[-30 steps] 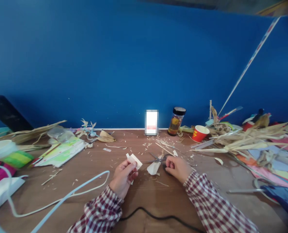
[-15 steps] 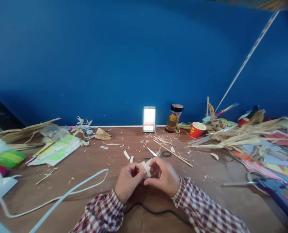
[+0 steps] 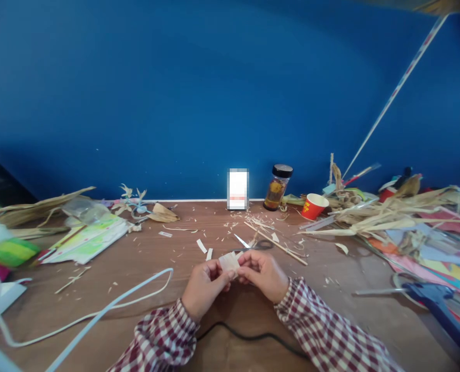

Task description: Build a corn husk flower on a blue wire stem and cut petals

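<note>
A small, pale, flat piece of corn husk is pinched between both hands above the middle of the table. My left hand grips its left side, thumb on top and fingers curled behind. At its lower right edge, my right hand has thumb and fingertips closed on it. Just beyond the hands lies a pair of scissors, its blades pointing left and partly covered by the right hand. Two short pale strips rest on the table left of the scissors.
At right lie a blue glue gun and a heap of dried husks. A red paper cup, a dark-lidded jar and a thin stick are farther back. A white cable loops at left; painted sheets lie beyond.
The piece of husk has turned so a broad flat face shows. My right hand's fingers have closed in on its edge; the left hand stays nearly in place.
</note>
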Demonstrator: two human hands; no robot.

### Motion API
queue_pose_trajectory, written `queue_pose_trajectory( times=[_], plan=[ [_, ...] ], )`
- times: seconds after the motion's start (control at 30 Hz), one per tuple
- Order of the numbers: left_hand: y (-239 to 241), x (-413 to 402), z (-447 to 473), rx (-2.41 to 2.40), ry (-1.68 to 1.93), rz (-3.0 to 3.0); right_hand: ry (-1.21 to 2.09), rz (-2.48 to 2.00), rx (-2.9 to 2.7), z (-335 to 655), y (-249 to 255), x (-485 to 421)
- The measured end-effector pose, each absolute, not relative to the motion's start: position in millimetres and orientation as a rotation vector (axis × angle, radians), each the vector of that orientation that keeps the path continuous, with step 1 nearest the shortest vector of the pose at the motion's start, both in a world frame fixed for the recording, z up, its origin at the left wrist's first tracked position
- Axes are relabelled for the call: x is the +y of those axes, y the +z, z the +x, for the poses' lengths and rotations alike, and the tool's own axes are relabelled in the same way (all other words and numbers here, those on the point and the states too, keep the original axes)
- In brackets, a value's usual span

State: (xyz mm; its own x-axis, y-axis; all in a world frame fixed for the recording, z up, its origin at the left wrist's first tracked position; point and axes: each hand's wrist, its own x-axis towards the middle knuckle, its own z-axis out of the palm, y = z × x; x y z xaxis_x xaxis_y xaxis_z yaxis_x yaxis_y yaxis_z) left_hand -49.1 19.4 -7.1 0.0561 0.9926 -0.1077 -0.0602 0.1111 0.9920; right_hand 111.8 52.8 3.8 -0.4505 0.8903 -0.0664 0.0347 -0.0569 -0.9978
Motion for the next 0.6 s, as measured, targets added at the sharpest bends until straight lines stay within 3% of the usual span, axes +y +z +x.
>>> queue_pose_trajectory(
  times=[0.2,0.47,0.6],
  plan=[
    [1,21,-54,1.177,1.107,0.99,1.535,-1.048,-1.564,120,4,61],
    [0,21,-57,1.148,1.167,0.82,1.214,-1.224,-1.626,133,0,76],
    [5,13,-52,1.066,1.015,1.042,1.008,-1.206,-1.831,130,2,71]
  ],
)
